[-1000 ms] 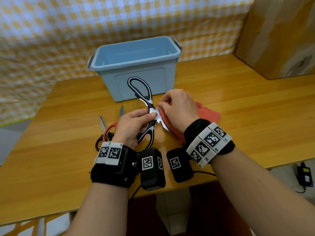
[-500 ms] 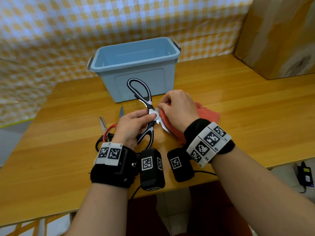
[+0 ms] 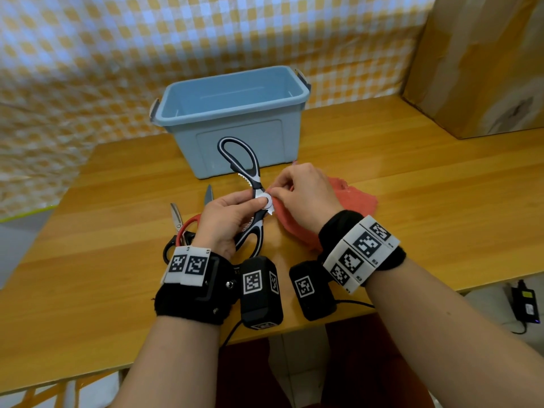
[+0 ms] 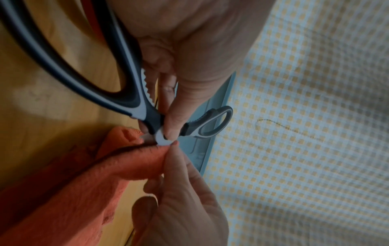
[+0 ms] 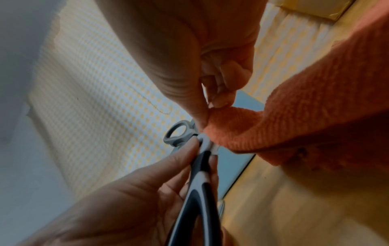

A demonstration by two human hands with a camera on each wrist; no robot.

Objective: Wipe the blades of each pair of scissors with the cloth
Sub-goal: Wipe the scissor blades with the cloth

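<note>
Behind wooden table (image 3: 412, 201), checkered curtain (image 3: 117, 54)

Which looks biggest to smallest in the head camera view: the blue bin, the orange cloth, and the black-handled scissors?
1. blue bin, clearly largest.
2 and 3. orange cloth and black-handled scissors cannot be ranked: the right hand hides much of the cloth, and the left hand covers part of the scissors.
</note>
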